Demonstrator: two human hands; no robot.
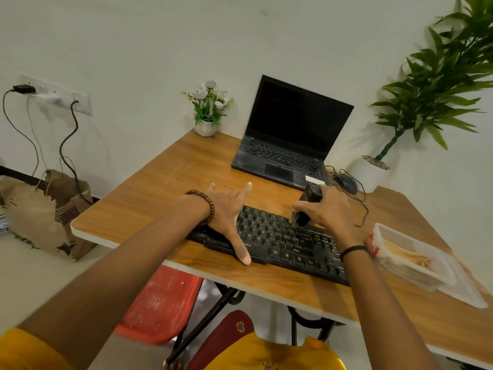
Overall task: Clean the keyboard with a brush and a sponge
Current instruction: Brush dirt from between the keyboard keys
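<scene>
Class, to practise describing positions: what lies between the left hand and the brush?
Head view: bare keys of the keyboard lie between the left hand and the brush, which the right hand grips.

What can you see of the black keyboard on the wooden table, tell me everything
The keyboard is black and plastic-looking, with pale key legends and lettering ending in NICS on its front lip. It lies flat, slanted across the wooden table near the front edge. The left hand rests spread on its left part, thumb over the lip. The right hand holds a dark brush, bristles down on the upper key rows. The right forearm hides its right end.
</scene>
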